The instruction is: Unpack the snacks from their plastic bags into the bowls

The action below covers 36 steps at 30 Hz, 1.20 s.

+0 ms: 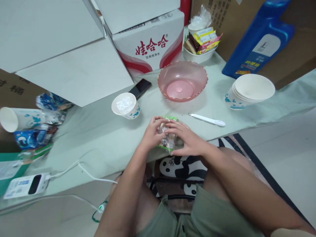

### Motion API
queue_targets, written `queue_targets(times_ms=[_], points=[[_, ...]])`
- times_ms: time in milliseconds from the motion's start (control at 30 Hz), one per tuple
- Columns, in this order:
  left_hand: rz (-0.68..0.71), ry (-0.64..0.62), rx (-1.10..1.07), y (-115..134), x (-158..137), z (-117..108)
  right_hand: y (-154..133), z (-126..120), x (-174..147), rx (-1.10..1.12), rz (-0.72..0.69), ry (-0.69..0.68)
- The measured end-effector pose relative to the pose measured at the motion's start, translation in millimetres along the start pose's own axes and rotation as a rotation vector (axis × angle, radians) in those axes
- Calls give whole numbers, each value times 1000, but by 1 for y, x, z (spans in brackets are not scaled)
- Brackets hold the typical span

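Near the table's front edge lies a clear plastic packet (170, 142) with green ends and small brownish pieces inside; their kind I cannot make out. My left hand (152, 134) grips its left side with bent fingers. From the right, my right hand (187, 139) holds the same packet, fingers curved over its top and thumb at its lower end. To the right of my hands rests a white utility knife (208, 120). Behind them stands a pink ribbed bowl (182, 89) with nothing in it. A paper cup (126, 106) with crumpled clear plastic inside stands to the left.
A dark phone (141, 88) lies behind the cup. Stacked paper cups (254, 90) and a blue bottle (261, 42) stand right. A white tub (199, 58) of snacks and a white-red carton (148, 46) are behind. A white device (27, 186) with a cable sits left.
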State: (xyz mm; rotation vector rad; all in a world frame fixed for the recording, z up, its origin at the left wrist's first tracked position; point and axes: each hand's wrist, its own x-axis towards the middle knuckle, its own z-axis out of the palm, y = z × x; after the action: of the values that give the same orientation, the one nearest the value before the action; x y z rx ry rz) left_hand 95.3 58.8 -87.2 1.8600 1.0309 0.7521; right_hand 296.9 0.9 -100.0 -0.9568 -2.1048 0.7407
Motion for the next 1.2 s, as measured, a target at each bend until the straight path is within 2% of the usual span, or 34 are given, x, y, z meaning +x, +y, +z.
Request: queue_targets(times_ms=[67,167,300,400,467,533,600,700,767,833,1000,1100,1200], points=[[-19,11,-21,0,0,1,1,6,1,-42,0,19],[-63,-15,-68,-1,-1,-3,0,14,6,-24,24,128],[-136,-190,-221,-5,-4,-18,-6,18,14,43,81,262],[-140,-260,-245,-4,-7,-24,-11,21,18,96,213,330],[-105,-254,-155,0,-8,-21,-13,23,20,120,343,392],[-72,-217,-16,5,-9,-16,-12,23,21,87,435,463],[-67,-148,119,8,-9,-12,-9,20,22,9,451,488],[-51,-95,228,7,-5,-9,-4,9,20,-59,355,363],[-2,-124,216,6,-1,-8,-2,1,15,-75,268,268],[44,-134,166,4,1,-6,-2,-3,11,-109,226,243],[63,11,59,3,0,6,-6,-2,8,-140,239,349],[17,134,-30,3,-2,12,-4,-13,8,-166,234,431],[-57,269,-122,2,-3,13,6,-33,-4,-349,416,591]])
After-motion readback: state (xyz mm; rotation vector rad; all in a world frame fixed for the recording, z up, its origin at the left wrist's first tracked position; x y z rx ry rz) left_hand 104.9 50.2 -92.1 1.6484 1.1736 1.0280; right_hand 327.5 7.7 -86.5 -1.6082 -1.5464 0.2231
